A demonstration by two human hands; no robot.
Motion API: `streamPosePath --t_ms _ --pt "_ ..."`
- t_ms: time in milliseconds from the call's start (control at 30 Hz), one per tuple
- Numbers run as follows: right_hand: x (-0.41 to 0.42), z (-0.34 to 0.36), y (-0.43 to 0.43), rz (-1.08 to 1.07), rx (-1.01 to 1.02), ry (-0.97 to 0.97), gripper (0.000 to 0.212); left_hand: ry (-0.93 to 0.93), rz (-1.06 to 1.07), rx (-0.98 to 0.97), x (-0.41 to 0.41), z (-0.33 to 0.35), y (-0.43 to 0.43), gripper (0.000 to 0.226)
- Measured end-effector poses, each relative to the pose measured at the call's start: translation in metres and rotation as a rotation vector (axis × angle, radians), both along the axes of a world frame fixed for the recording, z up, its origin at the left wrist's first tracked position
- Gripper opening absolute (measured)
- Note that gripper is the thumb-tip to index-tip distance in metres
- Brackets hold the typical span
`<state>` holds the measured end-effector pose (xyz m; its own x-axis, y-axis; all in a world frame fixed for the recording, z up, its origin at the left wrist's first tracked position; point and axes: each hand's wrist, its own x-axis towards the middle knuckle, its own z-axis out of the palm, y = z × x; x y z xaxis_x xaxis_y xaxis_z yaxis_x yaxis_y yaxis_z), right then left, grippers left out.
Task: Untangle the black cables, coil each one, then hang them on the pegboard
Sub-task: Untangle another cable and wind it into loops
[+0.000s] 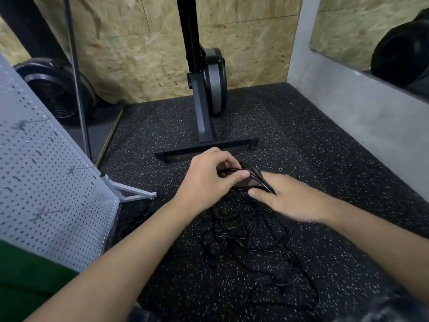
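A tangle of thin black cables (pixel 246 240) lies on the speckled black rubber floor below my hands. My left hand (pixel 209 180) pinches a bundle of cable loops (pixel 255 176) between thumb and curled fingers. My right hand (pixel 290 201) lies just right of it, its fingers reaching into the same loops; their tips are hidden and blurred, so its hold is unclear. The grey pegboard (pixel 46 182) leans at the left on a metal stand, with several small hooks on it.
A black and grey exercise machine (pixel 209 94) stands ahead with its T-shaped base just beyond my hands. A fan (pixel 53 89) sits at the back left. A grey concrete wall (pixel 359 117) runs along the right, and chipboard panels close off the back.
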<state>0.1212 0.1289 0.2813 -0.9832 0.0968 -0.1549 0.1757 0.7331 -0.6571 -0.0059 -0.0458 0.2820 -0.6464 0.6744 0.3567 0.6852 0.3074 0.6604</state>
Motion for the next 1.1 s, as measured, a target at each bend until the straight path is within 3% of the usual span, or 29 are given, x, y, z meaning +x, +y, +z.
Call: streamPosePath --t_ms 100,200,367,567,767,933,1100 --pt "-0.002 0.002 0.004 0.015 0.058 0.027 0.016 0.019 0.03 0.009 -0.008 -0.007 -0.006 0.03" --pt "-0.004 0.004 0.0 0.125 0.108 -0.031 0.024 0.012 -0.053 -0.013 -0.014 -0.01 -0.011 0.05" --pt "-0.005 0.005 -0.008 0.144 0.102 -0.083 0.056 0.056 -0.168 -0.073 -0.023 -0.016 -0.012 0.024" --pt "-0.002 0.01 -0.002 0.13 -0.065 -0.135 0.029 0.018 -0.14 -0.048 -0.022 -0.016 -0.009 0.025" --pt "-0.006 0.005 0.021 0.033 -0.269 -0.047 0.027 -0.397 -0.111 -0.08 -0.031 -0.026 -0.019 0.029" --pt "-0.003 0.005 0.024 0.008 -0.225 0.037 0.019 -0.622 -0.09 -0.083 -0.037 -0.042 -0.023 0.023" --pt "-0.011 -0.01 0.023 -0.186 -0.115 0.077 0.031 -0.834 0.03 0.112 -0.022 -0.033 -0.011 0.016"
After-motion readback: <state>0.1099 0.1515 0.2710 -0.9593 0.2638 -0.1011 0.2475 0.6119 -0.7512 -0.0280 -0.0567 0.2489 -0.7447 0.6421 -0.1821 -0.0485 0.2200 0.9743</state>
